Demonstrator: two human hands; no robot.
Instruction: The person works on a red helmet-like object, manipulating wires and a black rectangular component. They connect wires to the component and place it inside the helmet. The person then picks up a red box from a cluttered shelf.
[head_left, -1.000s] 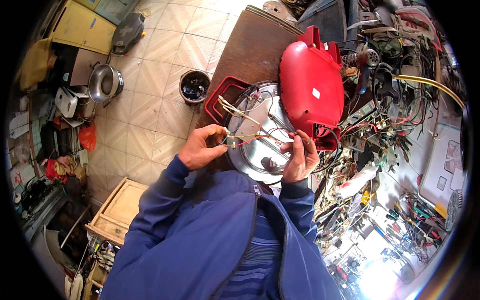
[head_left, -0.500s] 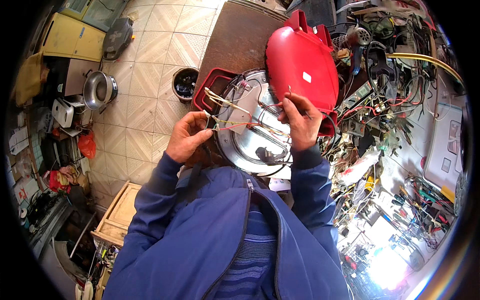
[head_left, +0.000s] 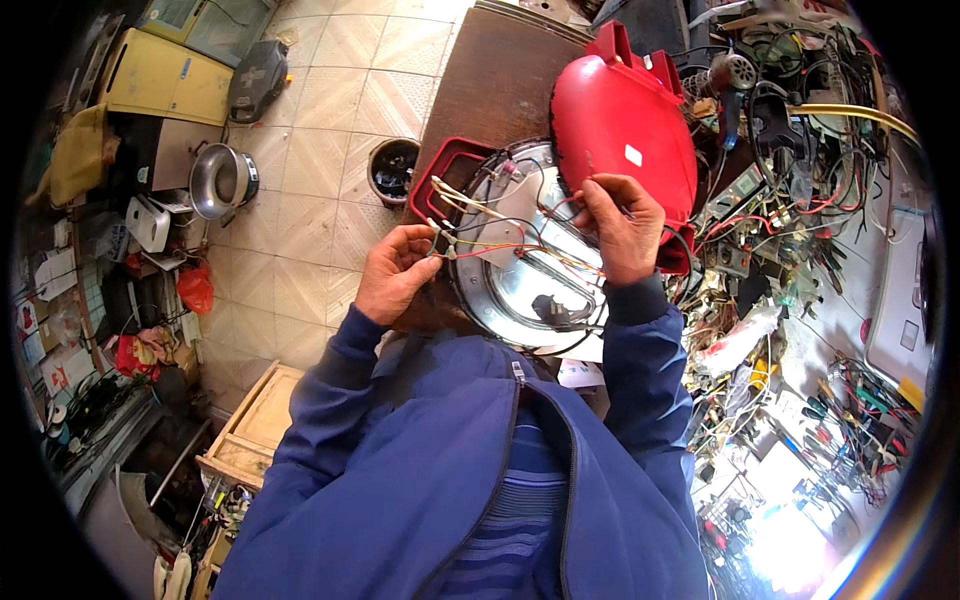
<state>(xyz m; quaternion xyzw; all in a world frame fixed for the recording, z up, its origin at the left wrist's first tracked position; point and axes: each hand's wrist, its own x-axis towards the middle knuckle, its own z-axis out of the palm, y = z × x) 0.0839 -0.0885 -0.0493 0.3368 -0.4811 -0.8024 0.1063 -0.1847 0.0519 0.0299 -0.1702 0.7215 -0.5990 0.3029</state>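
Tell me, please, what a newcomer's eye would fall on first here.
Probably the bright red shell, right of centre beside the round metal unit, stands out first. Next come thin wires over that unit, between the left hand and right hand; then tangled cables along the right.

Thin red and yellow-green wires (head_left: 487,248) run above a round, shiny metal appliance body (head_left: 500,285), their left ends meeting at small whitish connectors (head_left: 448,240). The body lies flat, its wiring exposed, with cream-coloured sleeved leads (head_left: 468,203) curving over its upper-left part.
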